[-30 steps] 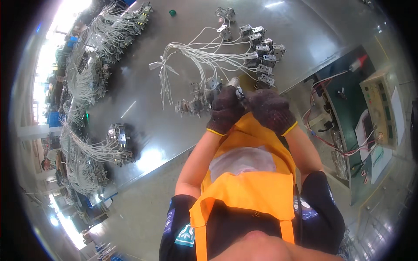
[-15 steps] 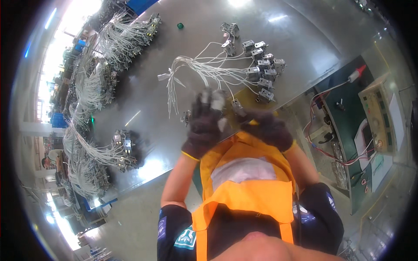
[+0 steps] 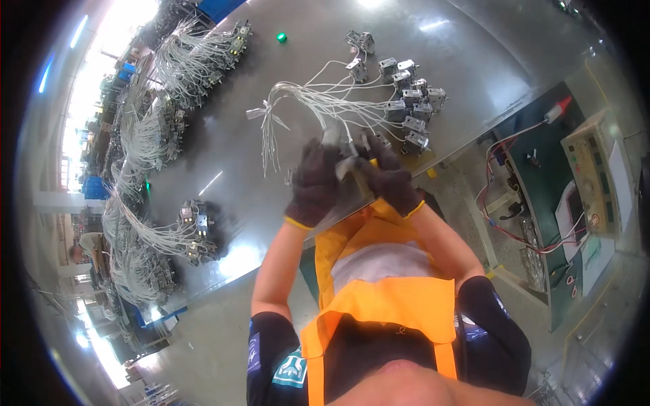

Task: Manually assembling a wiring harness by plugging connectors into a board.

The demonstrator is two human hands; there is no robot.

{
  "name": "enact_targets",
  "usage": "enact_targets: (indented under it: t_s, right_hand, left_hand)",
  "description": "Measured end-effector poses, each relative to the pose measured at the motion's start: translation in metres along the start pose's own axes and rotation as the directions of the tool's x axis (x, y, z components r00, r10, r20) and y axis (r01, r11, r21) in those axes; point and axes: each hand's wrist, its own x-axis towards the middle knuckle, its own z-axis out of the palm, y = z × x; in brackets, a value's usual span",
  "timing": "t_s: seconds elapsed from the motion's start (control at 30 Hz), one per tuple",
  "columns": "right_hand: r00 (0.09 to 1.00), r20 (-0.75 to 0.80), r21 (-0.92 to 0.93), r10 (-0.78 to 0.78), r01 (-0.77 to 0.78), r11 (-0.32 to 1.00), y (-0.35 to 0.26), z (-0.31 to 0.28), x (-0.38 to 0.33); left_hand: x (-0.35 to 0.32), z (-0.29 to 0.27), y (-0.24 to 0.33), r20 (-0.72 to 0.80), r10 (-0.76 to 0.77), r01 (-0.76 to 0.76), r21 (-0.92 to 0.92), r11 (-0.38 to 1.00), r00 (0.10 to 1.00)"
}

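Observation:
A bundle of white wires lies on the metal table, tied at its left end. Small box-shaped metal parts sit at the wires' right ends. My left hand, in a dark glove with greyish fingertips, is closed below the bundle, its thumb toward the right. One wire runs down between my hands to a small grey end piece. My right hand, also gloved, is closed close beside it with a bit of yellow at its fingers. What either hand grips is blurred and mostly covered.
More wire bundles with metal parts line the table's left side. A round green piece lies at the far side. Off to the right, a dark green bench carries a beige instrument box, red-tipped lead and scissors.
My right hand has moved up and left, away from the table's front edge and close to my left hand. The left hand has shifted slightly.

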Motion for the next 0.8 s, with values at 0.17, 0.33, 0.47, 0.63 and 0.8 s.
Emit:
enact_targets:
  t_s: [0.17,0.33,0.47,0.63,0.8]
  right_hand:
    - [0.966,-0.101,0.060,0.238,-0.233,0.971,-0.026,-0.031,0.009]
    - [0.992,-0.003,-0.357,-0.124,0.115,0.927,0.005,-0.033,0.003]
    - [0.925,0.116,-0.558,-0.361,0.361,0.747,-0.001,-0.072,0.027]
    - [0.986,0.057,0.043,0.157,-0.160,0.986,-0.028,-0.099,0.030]
    - [0.933,0.181,-0.031,0.311,-0.311,0.950,-0.046,-0.088,0.013]
  left_hand:
    - [0.024,0.074,0.042,-0.034,-0.588,0.305,-0.830,0.467,0.808]
    - [0.019,0.108,0.034,-0.409,-0.351,0.085,-0.543,0.835,0.843]
    - [-0.016,0.087,-0.004,0.099,-0.530,0.257,-0.938,0.233,0.842]
    - [-0.028,0.071,0.005,0.131,-0.547,0.386,-0.840,0.383,0.827]
    - [-0.030,0.096,0.014,-0.001,-0.381,0.353,-0.374,0.858,0.925]
